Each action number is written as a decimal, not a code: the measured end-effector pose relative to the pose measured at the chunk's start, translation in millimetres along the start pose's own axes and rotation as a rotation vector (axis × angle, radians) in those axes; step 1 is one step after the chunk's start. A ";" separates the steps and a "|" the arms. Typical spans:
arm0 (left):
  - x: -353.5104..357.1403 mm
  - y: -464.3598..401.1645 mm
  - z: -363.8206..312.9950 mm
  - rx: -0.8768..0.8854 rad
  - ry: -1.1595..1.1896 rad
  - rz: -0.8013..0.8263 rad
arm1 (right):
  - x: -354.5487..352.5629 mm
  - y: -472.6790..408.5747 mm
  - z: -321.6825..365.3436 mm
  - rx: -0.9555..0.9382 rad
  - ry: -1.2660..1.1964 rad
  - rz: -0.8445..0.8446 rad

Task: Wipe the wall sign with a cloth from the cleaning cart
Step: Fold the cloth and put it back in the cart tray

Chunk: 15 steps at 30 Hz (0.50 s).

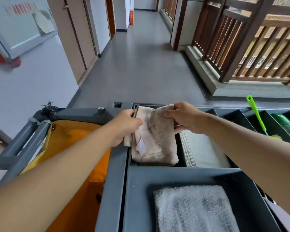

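A grey-floored corridor runs up the frame, with brown doors at left and a wooden railing at upper right. The wall sign sits blurred in the upper left. At centre, both hands hold a stained beige cloth over a compartment of the grey cleaning cart: the left hand has its fingers closed on the cloth's left edge, the right hand pinches its top corner. A yellow bag hangs at lower left.
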<state>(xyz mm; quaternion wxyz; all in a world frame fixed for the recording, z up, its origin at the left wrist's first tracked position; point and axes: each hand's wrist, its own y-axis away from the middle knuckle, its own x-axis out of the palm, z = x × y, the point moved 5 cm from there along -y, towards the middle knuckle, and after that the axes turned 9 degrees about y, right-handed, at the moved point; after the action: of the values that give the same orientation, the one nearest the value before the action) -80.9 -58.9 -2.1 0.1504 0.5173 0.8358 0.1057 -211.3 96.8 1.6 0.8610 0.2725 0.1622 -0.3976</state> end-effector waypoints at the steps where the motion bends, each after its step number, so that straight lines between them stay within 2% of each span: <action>1: 5.0 -1.9 -0.1 -0.004 -0.010 0.015 | -1.4 -1.1 -1.1 0.004 0.059 -0.021; 6: 20.7 -13.8 -1.3 -0.023 -0.170 -0.020 | -3.0 -6.0 2.8 -0.003 0.318 -0.152; 12: 40.9 -24.6 -14.8 0.054 -0.473 -0.077 | 1.7 -8.3 18.8 -0.109 0.688 -0.296; 15: 45.7 -29.2 -13.0 0.047 -0.586 -0.066 | 4.3 -10.7 19.3 -0.145 0.777 -0.341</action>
<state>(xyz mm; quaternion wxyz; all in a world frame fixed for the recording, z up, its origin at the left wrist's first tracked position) -129.1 -31.1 -6.2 0.3767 0.5017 0.7754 -0.0726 -215.7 77.0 11.3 0.6748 0.3100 0.5448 -0.3895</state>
